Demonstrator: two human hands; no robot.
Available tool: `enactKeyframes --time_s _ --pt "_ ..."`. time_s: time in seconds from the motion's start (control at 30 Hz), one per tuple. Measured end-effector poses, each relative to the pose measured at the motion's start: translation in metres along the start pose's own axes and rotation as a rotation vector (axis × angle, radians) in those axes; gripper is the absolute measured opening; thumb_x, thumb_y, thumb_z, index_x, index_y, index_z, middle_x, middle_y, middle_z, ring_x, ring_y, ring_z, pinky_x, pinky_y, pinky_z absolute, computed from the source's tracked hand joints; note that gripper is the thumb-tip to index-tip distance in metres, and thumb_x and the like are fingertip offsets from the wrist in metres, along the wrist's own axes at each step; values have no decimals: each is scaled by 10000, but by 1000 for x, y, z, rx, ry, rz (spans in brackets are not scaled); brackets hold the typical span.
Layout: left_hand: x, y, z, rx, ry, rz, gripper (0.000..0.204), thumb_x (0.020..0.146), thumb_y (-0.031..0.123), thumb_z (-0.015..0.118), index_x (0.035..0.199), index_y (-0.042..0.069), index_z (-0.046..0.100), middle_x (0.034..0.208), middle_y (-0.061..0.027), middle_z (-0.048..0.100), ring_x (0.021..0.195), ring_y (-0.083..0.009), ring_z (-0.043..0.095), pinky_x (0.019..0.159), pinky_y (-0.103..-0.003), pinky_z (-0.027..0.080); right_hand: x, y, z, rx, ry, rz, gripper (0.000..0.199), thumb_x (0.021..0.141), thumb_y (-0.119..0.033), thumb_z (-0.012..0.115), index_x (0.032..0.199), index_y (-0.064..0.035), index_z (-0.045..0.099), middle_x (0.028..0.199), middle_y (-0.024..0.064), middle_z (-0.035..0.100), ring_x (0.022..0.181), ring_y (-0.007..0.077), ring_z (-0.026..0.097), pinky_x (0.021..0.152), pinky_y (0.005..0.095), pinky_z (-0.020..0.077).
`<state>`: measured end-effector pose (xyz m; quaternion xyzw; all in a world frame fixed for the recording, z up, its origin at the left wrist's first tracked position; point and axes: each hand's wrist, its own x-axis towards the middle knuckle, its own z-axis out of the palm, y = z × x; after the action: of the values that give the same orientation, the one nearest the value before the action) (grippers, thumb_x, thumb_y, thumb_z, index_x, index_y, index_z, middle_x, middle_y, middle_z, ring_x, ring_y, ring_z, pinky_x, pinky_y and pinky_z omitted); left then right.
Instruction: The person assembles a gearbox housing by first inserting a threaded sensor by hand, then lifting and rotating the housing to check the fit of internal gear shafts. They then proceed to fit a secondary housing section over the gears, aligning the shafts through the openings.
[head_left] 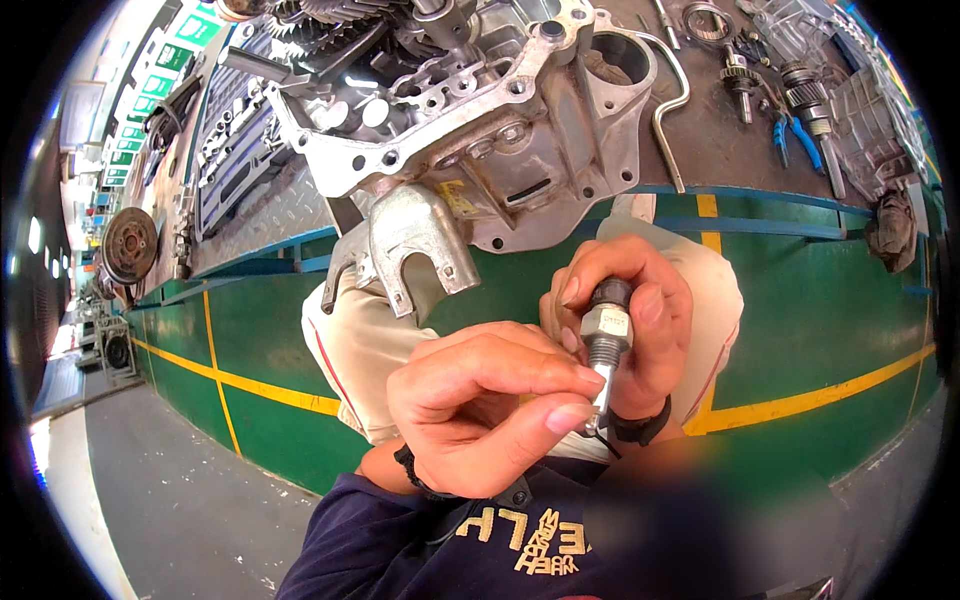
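My right hand [668,305] curls its fingers round the black-capped end of a threaded sensor [606,325] with a silver hex body. The sensor stands nearly upright, its thread and narrow shaft pointing down toward me. Thumb and forefinger of my left hand [480,405] pinch around the tip of that shaft. Just beyond my hands, an open gearbox housing [530,160] of cast metal rests at the bench edge. A forked metal bracket [420,240] juts from its near side, left of my hands. The right hand's farther fingers are partly hidden.
On the bench [690,140] lie a bent metal rod [665,120], blue-handled pliers [806,145] and a gear shaft [810,100] at the right. A tray of sockets [235,150] sits at the left, near a rusty disc [130,246]. A dark rag [890,232] hangs at the right edge.
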<state>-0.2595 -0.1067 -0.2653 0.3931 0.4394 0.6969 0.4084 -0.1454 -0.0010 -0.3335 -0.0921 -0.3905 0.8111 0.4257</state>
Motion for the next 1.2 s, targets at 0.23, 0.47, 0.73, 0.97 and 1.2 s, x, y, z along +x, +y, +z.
enactKeyframes --time_s 0.23,0.47,0.73,0.97,1.2 --pt "1 1 0 14 -3 -5 207 862 -110 764 1065 -77 742 968 -178 784 860 -248 759 820 -344 605 0 2 -1 -10 7 -26 524 1065 -442 599 1114 71 693 1055 117 698 942 140 622 847 273 477" --pt "1 0 1 17 -10 17 216 864 -109 763 1077 -83 739 975 -184 780 859 -248 757 807 -345 602 0 -1 1 4 16 -25 525 1064 -443 603 1130 71 688 1044 109 695 916 128 616 828 264 475" --pt "7 -6 -8 298 -54 293 321 820 -112 811 1134 -79 755 992 -189 758 835 -254 744 740 -347 591 2 1 1 72 62 -43 467 1029 -393 689 1123 64 662 921 67 653 667 63 574 599 206 448" --pt "1 -9 -31 527 122 467 228 927 -62 756 1144 -35 691 884 -166 757 720 -249 746 666 -345 592 1 -9 7 30 4 -125 315 962 -126 766 1146 95 638 900 100 664 720 133 683 672 252 545" --pt "6 12 -43 484 173 599 274 1109 241 594 1188 -18 631 1001 -176 679 644 -180 577 446 -236 458 10 17 1 -494 279 -449 358 867 66 795 1202 70 670 1009 152 738 839 168 715 758 277 580"
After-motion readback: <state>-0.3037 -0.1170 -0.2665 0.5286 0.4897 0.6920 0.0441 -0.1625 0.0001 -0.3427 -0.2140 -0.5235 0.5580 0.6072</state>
